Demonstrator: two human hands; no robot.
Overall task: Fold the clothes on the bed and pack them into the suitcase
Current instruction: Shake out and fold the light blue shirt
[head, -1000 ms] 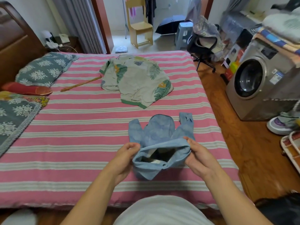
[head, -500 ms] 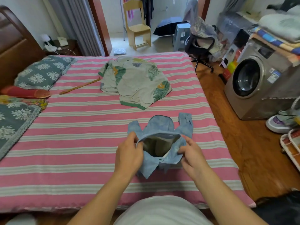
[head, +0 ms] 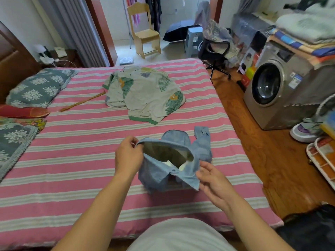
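Now the left hand [head: 127, 156] pinches the blue shirt [head: 174, 163] open like a pouch, pale lining showing inside, while the right hand [head: 213, 182] pinches its collar.

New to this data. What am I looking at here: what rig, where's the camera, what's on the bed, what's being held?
There is no robot: a person works with two bare hands, and one wide-angle camera worn on the head looks forward and down at them. The surface is a bed with a pink striped sheet. On it lie a blue shirt near the person, a leaf-print garment farther off, a thin wooden stick, and pillows on the left. The left hand pinches the shirt's edge and holds it open. The right hand is at the collar's right tip with its fingers loosely spread; whether it grips is unclear. No open suitcase is visible.
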